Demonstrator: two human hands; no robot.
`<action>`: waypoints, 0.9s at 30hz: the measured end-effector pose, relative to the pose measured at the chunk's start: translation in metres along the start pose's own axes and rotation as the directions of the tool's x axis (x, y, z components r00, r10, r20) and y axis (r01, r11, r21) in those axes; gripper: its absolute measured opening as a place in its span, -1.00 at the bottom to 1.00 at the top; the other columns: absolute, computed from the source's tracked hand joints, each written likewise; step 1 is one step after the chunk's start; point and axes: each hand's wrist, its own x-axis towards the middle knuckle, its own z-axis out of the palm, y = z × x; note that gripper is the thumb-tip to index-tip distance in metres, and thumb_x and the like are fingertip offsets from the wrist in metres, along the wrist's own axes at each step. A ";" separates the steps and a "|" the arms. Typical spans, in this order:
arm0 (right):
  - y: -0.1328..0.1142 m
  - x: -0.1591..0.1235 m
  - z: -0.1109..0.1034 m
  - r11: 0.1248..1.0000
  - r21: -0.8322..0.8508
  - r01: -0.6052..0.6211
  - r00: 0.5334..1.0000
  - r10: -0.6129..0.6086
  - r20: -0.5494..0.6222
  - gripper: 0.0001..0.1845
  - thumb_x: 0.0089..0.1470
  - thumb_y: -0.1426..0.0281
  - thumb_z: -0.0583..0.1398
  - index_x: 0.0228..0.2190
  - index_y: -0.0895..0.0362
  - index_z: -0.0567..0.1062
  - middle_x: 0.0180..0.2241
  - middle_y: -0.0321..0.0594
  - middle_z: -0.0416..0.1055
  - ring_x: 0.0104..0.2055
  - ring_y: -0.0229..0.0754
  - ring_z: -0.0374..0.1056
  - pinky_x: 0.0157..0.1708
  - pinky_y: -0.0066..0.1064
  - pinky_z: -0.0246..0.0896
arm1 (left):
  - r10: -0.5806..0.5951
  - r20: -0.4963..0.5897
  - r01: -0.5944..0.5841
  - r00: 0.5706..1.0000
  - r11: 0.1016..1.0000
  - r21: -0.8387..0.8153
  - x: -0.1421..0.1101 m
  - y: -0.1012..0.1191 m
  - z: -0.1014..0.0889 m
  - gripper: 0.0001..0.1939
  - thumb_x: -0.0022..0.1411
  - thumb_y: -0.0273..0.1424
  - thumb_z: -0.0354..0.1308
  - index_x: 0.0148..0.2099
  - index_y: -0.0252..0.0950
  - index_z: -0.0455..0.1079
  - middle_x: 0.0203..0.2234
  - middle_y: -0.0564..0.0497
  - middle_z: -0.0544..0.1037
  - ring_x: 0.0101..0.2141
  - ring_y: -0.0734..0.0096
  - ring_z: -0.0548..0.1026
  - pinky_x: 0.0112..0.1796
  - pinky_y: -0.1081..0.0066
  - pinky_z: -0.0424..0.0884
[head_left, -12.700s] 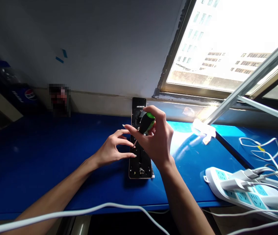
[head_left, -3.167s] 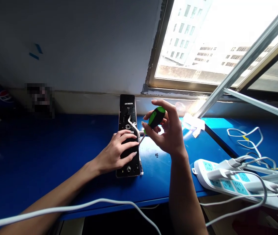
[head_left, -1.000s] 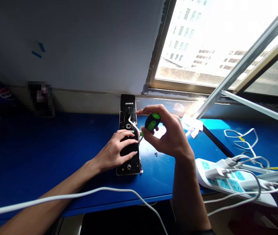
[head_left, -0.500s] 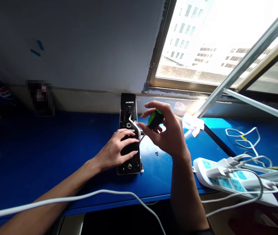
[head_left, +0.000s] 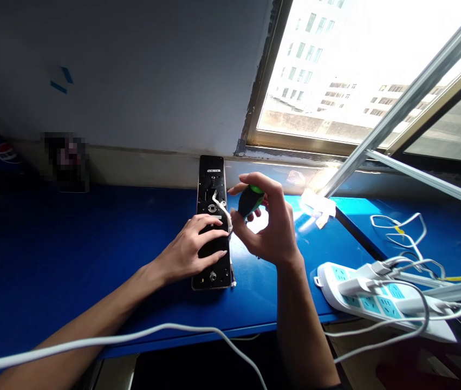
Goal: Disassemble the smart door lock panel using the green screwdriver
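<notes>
A long black panel (head_left: pixel 212 184) with screw holes and a short white wire lies flat on the blue table (head_left: pixel 71 254), its far end against the wall. My left hand (head_left: pixel 192 246) rests palm down on the panel's middle, fingers stretched out flat. My right hand (head_left: pixel 268 227) is closed round a screwdriver (head_left: pixel 250 199) with a black and green handle, held tilted just right of the panel. Its tip points down and left at the panel's right edge, close to my left fingertips.
A white power strip (head_left: pixel 370 300) with several plugs and white cables lies at the right. A white cable (head_left: pixel 104 341) runs along the table's front edge. Crumpled white paper (head_left: pixel 317 208) sits by the window frame. A dark box stands at the far left.
My right hand has turned the screwdriver and shifted a little left, toward the panel's right edge. My left hand stays flat on the panel.
</notes>
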 end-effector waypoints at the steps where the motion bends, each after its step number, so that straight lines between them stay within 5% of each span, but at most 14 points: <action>1: 0.001 0.000 0.001 1.000 -0.009 -0.012 1.000 0.012 -0.011 -0.39 0.13 0.51 0.31 0.17 -0.04 0.32 -0.11 -0.25 0.54 -0.44 -0.31 0.34 -0.49 -0.39 0.38 | 0.000 0.001 0.000 1.000 1.000 0.003 0.000 0.000 0.000 -0.67 0.38 -0.25 0.28 0.15 -0.17 0.51 0.22 -0.13 0.43 0.29 -0.01 0.29 0.29 -0.05 0.35; 10: 0.000 0.000 -0.003 0.999 -0.017 -0.036 0.999 0.036 -0.007 -0.29 0.18 0.49 0.22 0.31 -0.05 0.22 -0.05 -0.19 0.56 -0.43 -0.26 0.33 -0.48 -0.32 0.42 | 0.010 -0.003 -0.010 1.000 1.000 0.002 0.000 0.000 0.000 -0.66 0.39 -0.24 0.28 0.16 -0.17 0.49 0.24 -0.13 0.41 0.30 0.01 0.28 0.29 -0.05 0.34; 15: 0.003 0.001 -0.003 0.995 -0.084 -0.052 0.998 0.048 -0.050 -0.33 0.20 0.35 0.32 0.28 -0.07 0.28 -0.20 -0.26 0.54 -0.59 -0.33 0.18 -0.64 -0.38 0.30 | 0.004 0.003 -0.004 1.000 1.000 -0.004 0.000 0.001 -0.002 -0.64 0.39 -0.24 0.28 0.19 -0.16 0.49 0.22 -0.13 0.43 0.29 0.00 0.30 0.29 -0.07 0.34; 22: 0.003 0.000 -0.007 0.997 -0.064 -0.042 0.999 0.040 -0.028 -0.28 0.21 0.45 0.23 0.33 -0.10 0.20 -0.03 -0.15 0.53 -0.41 -0.22 0.35 -0.43 -0.26 0.48 | 0.003 -0.004 -0.003 1.000 1.000 -0.006 0.001 0.001 -0.001 -0.64 0.39 -0.24 0.28 0.18 -0.14 0.49 0.22 -0.14 0.43 0.28 -0.02 0.31 0.27 -0.10 0.36; 27: 0.005 -0.002 -0.008 0.995 -0.097 -0.033 0.998 0.028 -0.061 -0.42 0.20 0.40 0.31 0.21 -0.06 0.34 -0.15 -0.22 0.54 -0.52 -0.30 0.28 -0.59 -0.37 0.35 | 0.002 0.001 -0.002 1.000 1.000 0.004 0.000 -0.001 0.000 -0.63 0.39 -0.24 0.28 0.20 -0.15 0.48 0.23 -0.13 0.42 0.29 -0.01 0.29 0.29 -0.08 0.34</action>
